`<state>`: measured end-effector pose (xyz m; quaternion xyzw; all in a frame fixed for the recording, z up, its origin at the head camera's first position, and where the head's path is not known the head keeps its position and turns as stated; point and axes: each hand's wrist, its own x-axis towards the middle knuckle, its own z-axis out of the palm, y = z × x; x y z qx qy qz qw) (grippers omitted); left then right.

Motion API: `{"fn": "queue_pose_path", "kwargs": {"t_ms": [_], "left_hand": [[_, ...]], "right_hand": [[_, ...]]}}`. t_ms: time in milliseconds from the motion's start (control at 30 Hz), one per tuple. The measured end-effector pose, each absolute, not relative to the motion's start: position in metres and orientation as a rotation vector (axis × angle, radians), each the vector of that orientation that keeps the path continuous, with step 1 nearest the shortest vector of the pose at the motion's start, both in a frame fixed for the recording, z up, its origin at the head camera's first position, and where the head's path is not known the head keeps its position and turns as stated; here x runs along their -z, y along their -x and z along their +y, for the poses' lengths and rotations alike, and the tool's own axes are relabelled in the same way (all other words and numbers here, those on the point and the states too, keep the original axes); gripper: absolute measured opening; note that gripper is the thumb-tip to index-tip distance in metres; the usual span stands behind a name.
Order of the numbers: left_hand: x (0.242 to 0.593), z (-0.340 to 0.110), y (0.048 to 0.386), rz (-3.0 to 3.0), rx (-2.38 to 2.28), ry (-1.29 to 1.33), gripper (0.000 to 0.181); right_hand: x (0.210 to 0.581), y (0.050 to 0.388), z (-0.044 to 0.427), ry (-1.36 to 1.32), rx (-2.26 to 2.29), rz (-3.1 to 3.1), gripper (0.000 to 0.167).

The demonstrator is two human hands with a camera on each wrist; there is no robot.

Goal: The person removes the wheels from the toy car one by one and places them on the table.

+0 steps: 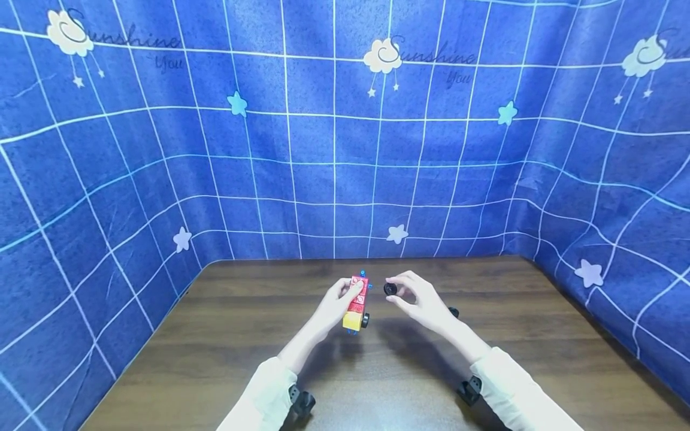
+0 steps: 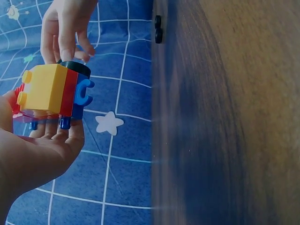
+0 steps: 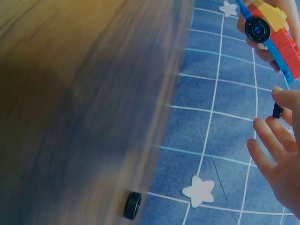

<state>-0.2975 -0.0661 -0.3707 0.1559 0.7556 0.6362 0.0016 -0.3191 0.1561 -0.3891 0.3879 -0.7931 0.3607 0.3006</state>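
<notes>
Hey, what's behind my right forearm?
Two black wheels on the table, the left wrist view shows. In the head view, your forearm partly covers them; anything else behind is hidden.

Counter (image 1: 232, 341): brown wood-grain top, dark streaks, pale sheen toward the front.
Black wheels (image 2: 159, 35): two, resting close together on the right half.
Shadows (image 1: 415, 347): soft, spread across the wood.

The toy (image 1: 356, 307) is red, yellow and blue, the wheel (image 1: 390, 289) black, the cloth (image 1: 312, 137) gridded.

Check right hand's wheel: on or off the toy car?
Off: the right hand pinches the wheel, with a gap to the toy car.
</notes>
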Motion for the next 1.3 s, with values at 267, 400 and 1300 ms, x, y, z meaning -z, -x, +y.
{"fn": "queue_pose_path", "kwargs": {"t_ms": [267, 400, 1300], "left_hand": [[0.361, -0.066, 0.29, 2.374, -1.977, -0.471, 0.032], [0.362, -0.067, 0.292, 2.358, -1.974, -0.469, 0.032], [0.368, -0.071, 0.294, 2.411, -1.942, -0.471, 0.031]], "right_hand": [[0.393, 0.322, 0.165, -1.019, -0.913, -2.13, 0.031], [0.396, 0.322, 0.168, -1.008, -0.928, -2.146, 0.031], [0.4, 0.327, 0.186, -0.965, -1.027, -2.248, 0.03]]}}
